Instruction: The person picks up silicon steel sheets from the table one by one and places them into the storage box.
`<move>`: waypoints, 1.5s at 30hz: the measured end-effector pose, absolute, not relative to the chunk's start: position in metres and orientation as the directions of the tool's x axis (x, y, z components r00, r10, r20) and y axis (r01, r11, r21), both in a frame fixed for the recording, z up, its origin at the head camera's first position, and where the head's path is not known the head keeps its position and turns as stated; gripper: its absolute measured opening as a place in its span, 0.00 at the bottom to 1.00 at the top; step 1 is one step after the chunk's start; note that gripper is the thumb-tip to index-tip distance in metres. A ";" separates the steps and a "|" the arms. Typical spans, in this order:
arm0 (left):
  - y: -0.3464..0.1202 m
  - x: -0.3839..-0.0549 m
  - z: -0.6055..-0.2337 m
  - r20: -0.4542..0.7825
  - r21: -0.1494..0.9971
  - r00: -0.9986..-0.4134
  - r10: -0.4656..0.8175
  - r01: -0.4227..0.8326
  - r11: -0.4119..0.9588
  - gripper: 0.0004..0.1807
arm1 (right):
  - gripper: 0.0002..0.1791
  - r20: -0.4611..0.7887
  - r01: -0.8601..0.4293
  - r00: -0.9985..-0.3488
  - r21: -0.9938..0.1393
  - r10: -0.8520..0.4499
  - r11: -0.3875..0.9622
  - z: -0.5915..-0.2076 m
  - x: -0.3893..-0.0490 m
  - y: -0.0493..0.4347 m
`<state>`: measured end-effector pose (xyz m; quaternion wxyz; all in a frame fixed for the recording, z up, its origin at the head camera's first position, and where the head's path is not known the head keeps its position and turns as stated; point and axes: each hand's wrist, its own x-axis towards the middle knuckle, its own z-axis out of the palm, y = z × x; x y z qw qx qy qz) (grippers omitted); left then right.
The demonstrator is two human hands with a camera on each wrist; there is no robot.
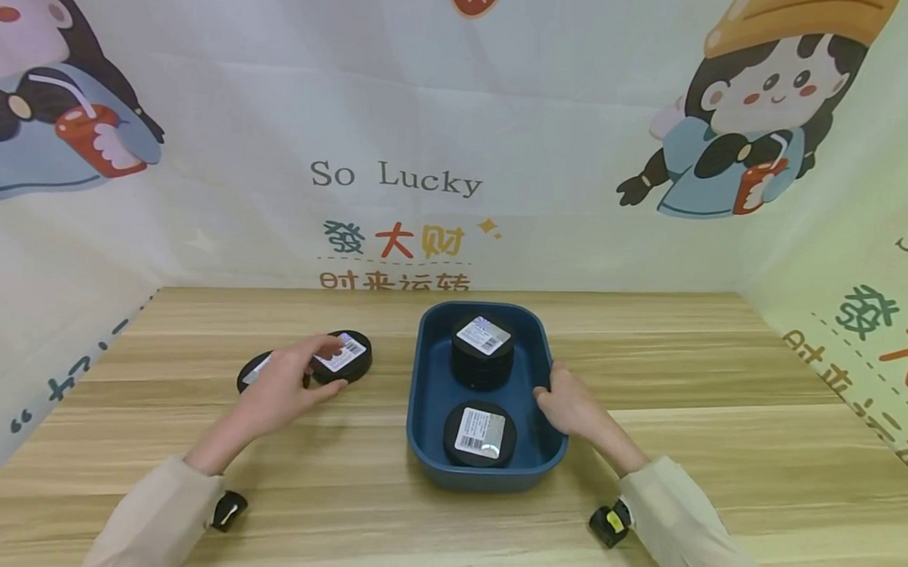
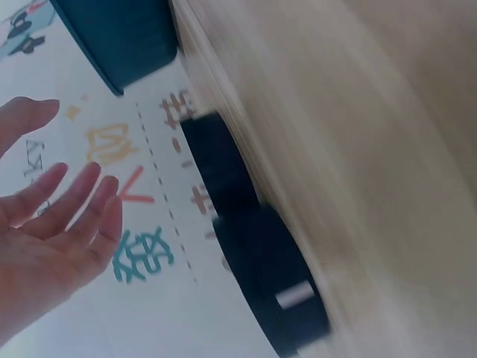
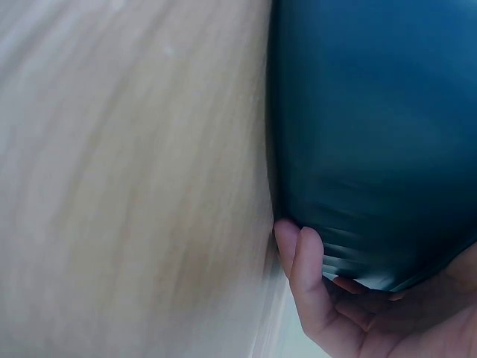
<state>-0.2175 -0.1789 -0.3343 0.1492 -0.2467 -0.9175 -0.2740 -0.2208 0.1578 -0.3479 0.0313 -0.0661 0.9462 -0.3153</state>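
My left hand hovers over two black discs with pale labels, its thumb and fingers spread apart and holding nothing. One disc lies beyond the fingertips; the other disc is partly hidden behind the hand. In the left wrist view, a gap separates the fingers from the discs. With my right hand I grip the right wall of a blue rectangular bin, thumb over the rim and fingers outside. Inside the bin are a stack of black discs at the back and a labelled disc in front.
The bin stands on a wood-grain table. A white printed cloth with cartoon figures and lettering hangs behind the table and along both sides. Each wrist carries a small black device, the left one and the right one.
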 end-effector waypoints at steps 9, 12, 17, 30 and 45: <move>-0.206 -0.216 -0.337 0.394 0.504 -0.898 0.195 0.388 0.771 0.31 | 0.24 -0.032 -0.104 -0.987 -0.619 -0.156 0.779 -0.348 -0.220 0.159; -0.214 -0.216 -0.338 0.360 0.524 -0.922 0.145 0.328 0.786 0.35 | 0.24 -0.028 -0.105 -0.987 -0.618 -0.156 0.779 -0.348 -0.221 0.159; -0.223 -0.218 -0.338 0.257 0.526 -0.964 0.062 0.194 0.828 0.44 | 0.21 0.001 -0.127 -0.987 -0.613 -0.159 0.780 -0.348 -0.220 0.159; -0.234 -0.224 -0.340 -0.009 0.408 -1.000 0.027 0.021 0.913 0.60 | 0.22 -0.001 -0.126 -0.987 -0.611 -0.160 0.782 -0.349 -0.221 0.159; -0.231 -0.237 -0.345 -0.153 0.204 -0.985 0.080 0.048 0.978 0.54 | 0.23 -0.010 -0.118 -0.987 -0.610 -0.157 0.783 -0.349 -0.222 0.158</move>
